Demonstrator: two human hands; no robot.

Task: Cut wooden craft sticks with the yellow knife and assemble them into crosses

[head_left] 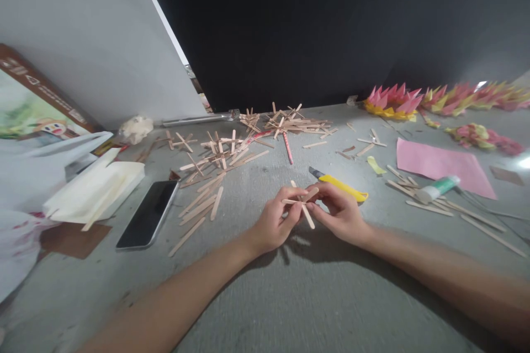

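Two bare hands meet over the rough grey counter. The left hand has its fingers gripping a small star of crossed, pale wooden craft sticks, held between both hands; the fingers of the right hand pinch it from the other side, their exact contact partly hidden. Working this well likely means pinning the crossing firmly on the left and nudging single sticks lightly by their ends, keeping knuckles clear of the yellow plastic cutter knife just beyond the right hand.
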